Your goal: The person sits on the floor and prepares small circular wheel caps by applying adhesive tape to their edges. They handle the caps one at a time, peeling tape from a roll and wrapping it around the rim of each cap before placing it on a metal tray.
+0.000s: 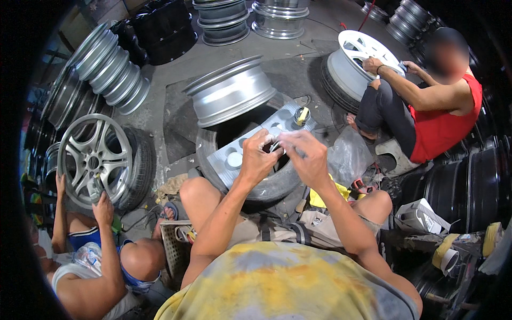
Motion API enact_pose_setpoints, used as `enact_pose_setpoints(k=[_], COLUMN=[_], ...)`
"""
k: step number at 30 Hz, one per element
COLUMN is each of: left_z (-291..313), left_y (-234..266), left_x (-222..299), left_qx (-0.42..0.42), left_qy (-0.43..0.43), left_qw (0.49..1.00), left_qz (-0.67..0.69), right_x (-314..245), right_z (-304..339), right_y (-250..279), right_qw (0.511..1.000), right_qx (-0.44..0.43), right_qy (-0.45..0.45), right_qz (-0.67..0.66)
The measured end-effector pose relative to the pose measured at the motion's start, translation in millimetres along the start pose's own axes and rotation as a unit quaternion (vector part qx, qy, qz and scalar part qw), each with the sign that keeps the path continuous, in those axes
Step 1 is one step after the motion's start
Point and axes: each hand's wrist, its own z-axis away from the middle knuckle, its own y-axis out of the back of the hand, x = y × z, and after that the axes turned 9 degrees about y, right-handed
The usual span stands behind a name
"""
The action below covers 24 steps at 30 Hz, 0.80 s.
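My left hand (258, 156) is closed, its whitened fingertips curled around a thin, pale thing too small to make out. Right beside it, my right hand (305, 154) is smeared by motion, with its fingers close to the left fingertips; what it holds, if anything, does not show. Both hands are above a tyre (269, 191) lying flat between my knees. Across that tyre lies a grey board (224, 166) with round marks, carrying a white round disc (234, 160) and a small can (300, 121) with something yellow on it. A silver wheel rim (230, 98) leans on the tyre's far side.
On the right, a person in red (448, 117) handles a white wheel (346, 66). At left another person (88, 266) works on a silver spoked wheel (96, 160). Rims (114, 72) are stacked behind. A plastic bag (349, 157) and yellow cloth (324, 196) lie nearby.
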Motion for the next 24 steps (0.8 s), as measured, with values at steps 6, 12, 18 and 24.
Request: enact_pose_setpoints(k=[6,12,18,24], left_z=[-5,-3,-7,-4], left_y=[3,6,5,3], left_x=[-2,-7,2,-7], left_qx=[0.008,-0.008,-0.032,-0.044], left_qy=[-0.029,0.142,0.269,0.306], left_qw=[0.999,0.979,0.886,0.871], left_qz=[-0.009,0.145,0.376,0.381], right_x=[-23,12,-16,-20], right_z=[-9,2,-1,14], right_y=[-2,12,-18,-27], right_qw=[0.994,0.999,0.999,0.997], right_qx=[-0.044,0.012,0.04,0.065], right_qy=[0.095,-0.03,-0.008,-0.032], right_qz=[0.027,0.024,0.034,0.027])
